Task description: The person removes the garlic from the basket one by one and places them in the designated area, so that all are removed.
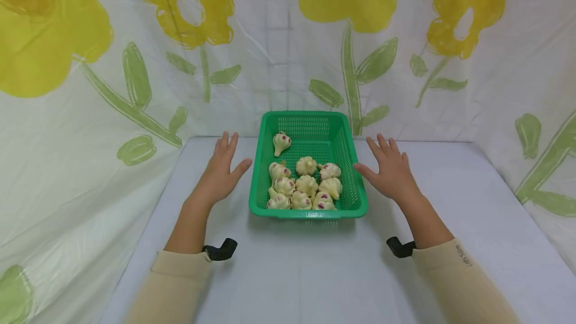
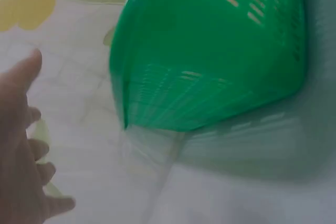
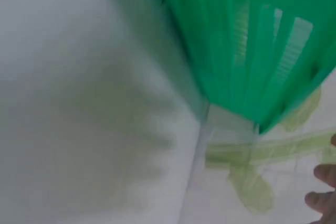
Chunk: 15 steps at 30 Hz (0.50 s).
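Note:
A green plastic basket (image 1: 308, 214) with slotted walls stands on the white table and holds several garlic bulbs (image 1: 306, 186). Most bulbs crowd the near half; one garlic bulb (image 1: 281, 143) lies apart at the far left inside. To the left of the basket, my left hand (image 1: 220, 171) is spread with its thumb toward the rim. My right hand (image 1: 388, 170) is spread on the other side, thumb tip right by the right rim. Neither hand holds anything. In the left wrist view the basket's side wall (image 2: 210, 51) fills the upper right, apart from the fingers.
Behind the table (image 1: 297, 274) hangs a white curtain (image 1: 279, 64) printed with yellow flowers and green leaves. It also runs along both sides. A black wrist mount (image 1: 220, 250) sits at the left cuff, and another black mount (image 1: 400, 247) at the right.

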Each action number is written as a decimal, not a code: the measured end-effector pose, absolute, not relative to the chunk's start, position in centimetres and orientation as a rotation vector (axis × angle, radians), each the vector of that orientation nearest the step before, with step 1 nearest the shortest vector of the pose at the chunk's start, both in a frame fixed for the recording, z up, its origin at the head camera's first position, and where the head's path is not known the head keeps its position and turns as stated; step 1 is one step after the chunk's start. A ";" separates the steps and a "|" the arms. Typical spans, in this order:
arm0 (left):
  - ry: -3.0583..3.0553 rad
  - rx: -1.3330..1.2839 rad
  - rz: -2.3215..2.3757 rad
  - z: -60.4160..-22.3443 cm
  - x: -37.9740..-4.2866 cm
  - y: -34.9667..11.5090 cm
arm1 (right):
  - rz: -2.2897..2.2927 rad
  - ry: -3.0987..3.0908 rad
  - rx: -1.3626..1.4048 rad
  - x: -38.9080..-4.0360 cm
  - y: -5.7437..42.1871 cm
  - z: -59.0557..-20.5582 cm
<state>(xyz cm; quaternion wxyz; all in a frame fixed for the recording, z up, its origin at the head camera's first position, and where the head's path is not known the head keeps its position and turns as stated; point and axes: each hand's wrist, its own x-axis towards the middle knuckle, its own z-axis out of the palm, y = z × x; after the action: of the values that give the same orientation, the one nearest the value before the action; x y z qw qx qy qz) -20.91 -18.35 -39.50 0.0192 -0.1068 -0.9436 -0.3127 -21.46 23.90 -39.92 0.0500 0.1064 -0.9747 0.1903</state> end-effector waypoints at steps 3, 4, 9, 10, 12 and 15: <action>-2.847 -0.362 -1.302 -40.8 -20.7 -18.1 | 0.730 -2.890 0.434 -21.0 22.2 -40.2; -2.812 -0.366 -1.407 -41.3 -20.6 -18.0 | 0.772 -2.864 0.465 -20.8 21.6 -40.3; -2.638 -0.288 -1.831 -43.8 -19.9 -17.7 | 0.939 -2.794 0.581 -19.6 18.9 -40.9; -2.610 -0.267 -1.891 -44.3 -19.8 -17.6 | 0.966 -2.795 0.609 -19.5 18.4 -41.0; -2.570 -0.240 -1.972 -45.0 -19.6 -17.4 | 1.011 -2.811 0.663 -19.2 17.7 -41.2; -2.536 -0.244 -2.040 -45.9 -19.5 -17.2 | 1.035 -2.848 0.726 -19.1 16.9 -41.5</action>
<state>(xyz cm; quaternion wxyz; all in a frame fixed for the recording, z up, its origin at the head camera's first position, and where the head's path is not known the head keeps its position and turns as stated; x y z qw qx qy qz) -19.46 -17.22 -45.89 -0.0613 -0.0746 -0.7755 -0.6239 -19.12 16.89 -41.50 0.0127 0.2329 -0.9140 0.3320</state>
